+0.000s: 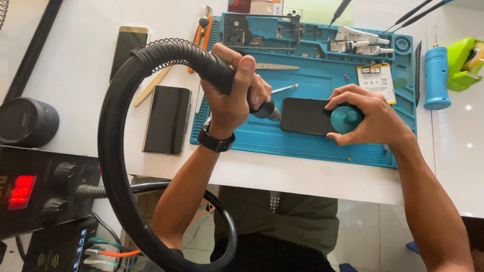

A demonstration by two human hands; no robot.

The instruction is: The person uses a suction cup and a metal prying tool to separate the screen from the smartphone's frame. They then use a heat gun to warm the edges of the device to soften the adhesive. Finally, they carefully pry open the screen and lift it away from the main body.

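Your white table (80, 65) carries everything, and the largest thing on it is the blue mat (322, 146), lying right of centre with trays along its far edge. From the black station (40, 191) at the near left, with its red display and two knobs, a thick black hose (113, 151) loops up and over to your left hand.

Your left hand (232, 95) wears a black watch on the wrist, and its fingers are clamped round the hot-air handle (222, 75) — the nozzle (272, 114) points right and down, its tip just beside the left edge of the phone (305, 116). That phone lies dark and flat on the mat, roughly at its middle.

Your right hand (368, 118) rests on the right end of the phone, its fingers closed round the teal suction cup (347, 120), which sits on the phone's surface.

Left of the mat, a second dark phone (167, 120) lies flat on the table, and a gold phone (129, 48) lies farther off, with a pale flat stick between them. A black round speaker (26, 122) sits at the left edge.

On the mat's far side you have a phone frame (259, 31), grey tubes (360, 41) and a white battery (376, 80) just beyond your right hand. A small metal tool (285, 89) lies just far of the phone. Right of the mat stand a blue cylinder (436, 75) and a green dispenser (466, 63).
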